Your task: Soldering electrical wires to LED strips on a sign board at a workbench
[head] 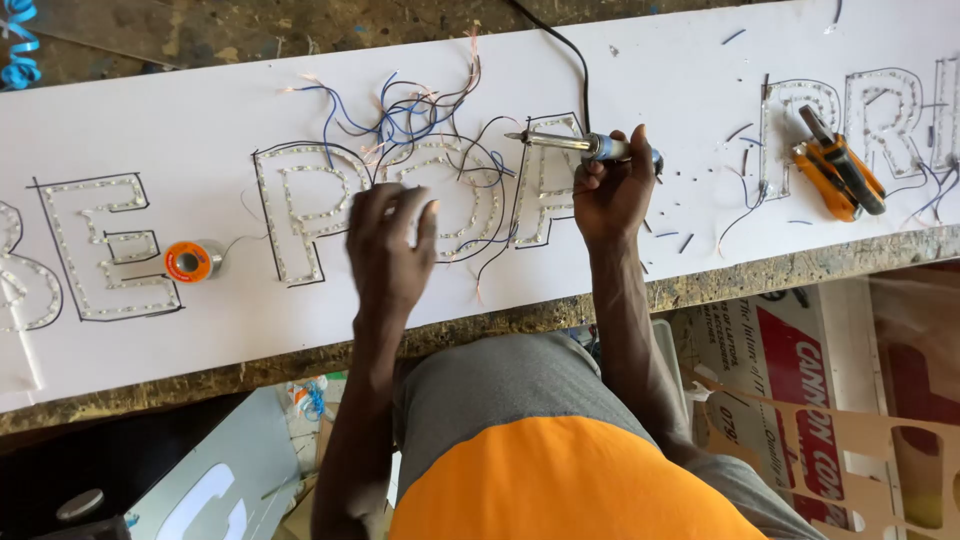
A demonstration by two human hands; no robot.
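Observation:
A long white sign board point(620, 75) lies across the bench, with outlined letters filled with rows of small lights. My right hand point(612, 190) grips a soldering iron point(570, 144) by its blue handle, its metal tip pointing left over one letter. My left hand point(388, 245) hovers, blurred, over the middle letters, fingers apart and holding nothing. A tangle of blue, black and copper wires point(415, 115) rises from the letters just beyond it. A black cord point(572, 50) runs from the iron toward the far edge.
An orange spool of solder wire point(190, 261) sits on the board at left. Orange-handled pliers point(838, 175) lie on the right letters. Short wire offcuts point(690, 240) scatter near the right hand. Printed cartons point(800, 380) and a cut-out panel point(880, 450) stand below the bench edge.

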